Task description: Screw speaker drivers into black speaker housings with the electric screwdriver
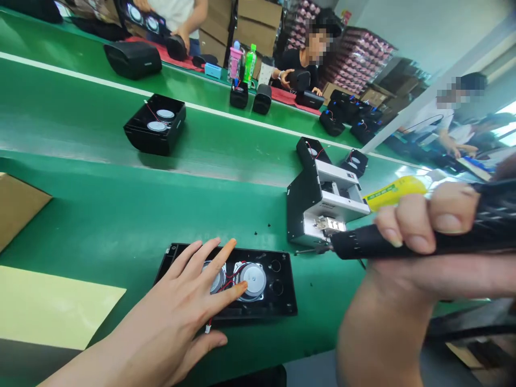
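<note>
A black speaker panel [242,314] with two round silver-grey drivers lies on the green bench, red wires running between the drivers. My left hand [197,290] rests spread over its left part, one finger reaching the right driver [253,280]. A small white connector [208,328] on the wires shows between thumb and forefinger. Wrapped in my right hand [427,236] is a black electric screwdriver [363,243], held nearly level, its thin bit pointing left. The bit's tip appears near the panel's upper right corner, in front of the silver-and-black screw feeder [328,199]; whether it touches anything I cannot tell.
A few loose screws [262,228] lie beyond the panel. Cardboard [20,207] and a yellow sheet [56,306] are at left. Behind the feeder is a yellow bottle [395,192]. Another open speaker box [157,123] sits on the green belt; several people work across it.
</note>
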Demonstrator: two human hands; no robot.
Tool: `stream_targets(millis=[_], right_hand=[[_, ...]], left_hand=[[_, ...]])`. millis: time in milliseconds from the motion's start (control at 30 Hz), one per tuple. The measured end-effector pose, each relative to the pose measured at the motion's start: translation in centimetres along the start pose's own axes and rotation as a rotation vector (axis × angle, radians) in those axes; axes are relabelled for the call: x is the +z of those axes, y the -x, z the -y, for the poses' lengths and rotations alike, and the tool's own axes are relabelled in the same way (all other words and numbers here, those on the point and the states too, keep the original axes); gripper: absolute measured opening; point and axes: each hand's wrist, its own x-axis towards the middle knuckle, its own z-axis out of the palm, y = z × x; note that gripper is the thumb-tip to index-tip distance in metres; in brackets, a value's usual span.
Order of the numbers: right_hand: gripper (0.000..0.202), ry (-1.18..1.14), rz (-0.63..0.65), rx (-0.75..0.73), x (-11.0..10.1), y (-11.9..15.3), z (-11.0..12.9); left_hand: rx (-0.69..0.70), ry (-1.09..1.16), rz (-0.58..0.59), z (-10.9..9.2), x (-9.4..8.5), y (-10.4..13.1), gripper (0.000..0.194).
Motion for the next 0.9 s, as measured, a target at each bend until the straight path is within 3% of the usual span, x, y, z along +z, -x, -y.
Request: stream_targets(millis=[67, 167, 367, 567, 733, 900], right_hand=[[0.038, -0.020, 0.110, -0.083, 2.0, 1.3, -0.7], [0.035, -0.064, 0.217, -0.001, 4.5, 2.9, -2.0], [0.043, -0.113, 0.245, 0.089, 7.5, 3.9, -4.0], [0.045, -0.109, 0.240, 0.083, 8.5, 4.5, -5.5], [0.047, -0.072, 0.258, 0.183, 8.8, 4.8, -6.1], [0.050, -0.110, 0.280, 0.136, 8.7, 5.2, -7.7]], left_hand=[[-0.009, 0.024, -0.012, -0.1, 0.0, -0.1, 0.064], [-0.024, 0.062, -0.004, -0.2, 0.0, -0.2, 0.059], [-0.023, 0.031, 0.014, -0.4, 0.2, -0.4, 0.051], [-0.026, 0.042, 0.025, -0.5, 0.1, -0.4, 0.049], [-0.030, 0.050, 0.064, -0.5, 0.2, -0.3, 0.048], [-0.035, 0.067, 0.079, -0.5, 0.2, -0.3, 0.048]])
